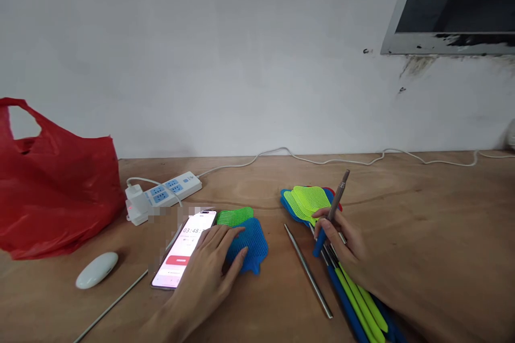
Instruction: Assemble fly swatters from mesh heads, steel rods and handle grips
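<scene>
My right hand [340, 236] is closed around a telescopic metal rod with a blue handle [335, 203], holding it tilted with the metal end up. Below that hand lie several fly swatters with blue and yellow-green handles [358, 300]; their mesh heads [308, 201] stick out beyond my fingers. My left hand [213, 257] has its fingers apart, over the edge of a loose blue mesh swatter head [251, 244] and beside the phone. Behind the blue head, partly covered, is a green mesh head [235, 216]. Between my hands lies a bare metal rod [308, 270].
A lit phone [185, 252] shows a timer left of my left hand. Further left are a white power strip [177, 187] with plugs, a white oval object [96, 270] and a red plastic bag [60, 187]. A white cable [330, 161] runs along the wall.
</scene>
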A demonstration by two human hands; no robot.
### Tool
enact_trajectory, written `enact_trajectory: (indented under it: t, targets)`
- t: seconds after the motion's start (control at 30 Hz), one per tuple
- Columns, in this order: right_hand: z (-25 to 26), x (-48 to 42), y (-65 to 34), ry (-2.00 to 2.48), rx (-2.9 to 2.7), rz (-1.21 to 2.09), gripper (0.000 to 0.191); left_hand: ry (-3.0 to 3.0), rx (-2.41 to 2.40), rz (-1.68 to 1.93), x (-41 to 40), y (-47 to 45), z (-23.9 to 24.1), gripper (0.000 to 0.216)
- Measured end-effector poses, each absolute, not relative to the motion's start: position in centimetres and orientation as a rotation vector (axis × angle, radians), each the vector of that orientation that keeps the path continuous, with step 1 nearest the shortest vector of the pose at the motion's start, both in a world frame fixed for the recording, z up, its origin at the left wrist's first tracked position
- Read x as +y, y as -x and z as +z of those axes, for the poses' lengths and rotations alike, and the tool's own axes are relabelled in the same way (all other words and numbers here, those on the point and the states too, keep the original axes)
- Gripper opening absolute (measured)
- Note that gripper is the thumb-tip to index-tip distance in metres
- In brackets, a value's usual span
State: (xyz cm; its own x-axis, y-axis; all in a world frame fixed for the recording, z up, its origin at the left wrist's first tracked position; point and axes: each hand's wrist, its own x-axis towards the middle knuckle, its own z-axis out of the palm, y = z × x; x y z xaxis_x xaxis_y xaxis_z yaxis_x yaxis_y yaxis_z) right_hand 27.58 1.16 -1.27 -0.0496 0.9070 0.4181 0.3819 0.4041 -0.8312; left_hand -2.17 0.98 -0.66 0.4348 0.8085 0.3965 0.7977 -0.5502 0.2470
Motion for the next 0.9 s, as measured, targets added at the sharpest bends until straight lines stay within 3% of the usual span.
enact_trajectory:
  t: [0.17, 0.4, 0.9]
  targets:
    - [-1.5, 1.2, -27.6, 1.115, -1.622, 0.708, 0.027, -2.6, 1.399, 0.673, 0.7, 2.0, -0.1, 0.032]
    - [-1.0, 0.5, -27.4, 1.201, -1.654, 0.529, 0.029, -2.687, 1.369, 0.562, 0.3, 2.0, -0.9, 0.075]
    - [-0.1, -0.2, -28.6, 1.047, -2.245, 0.108, 0.022, -2.378, 1.457, 0.832, 0.7, 1.9, -0.7, 0.064]
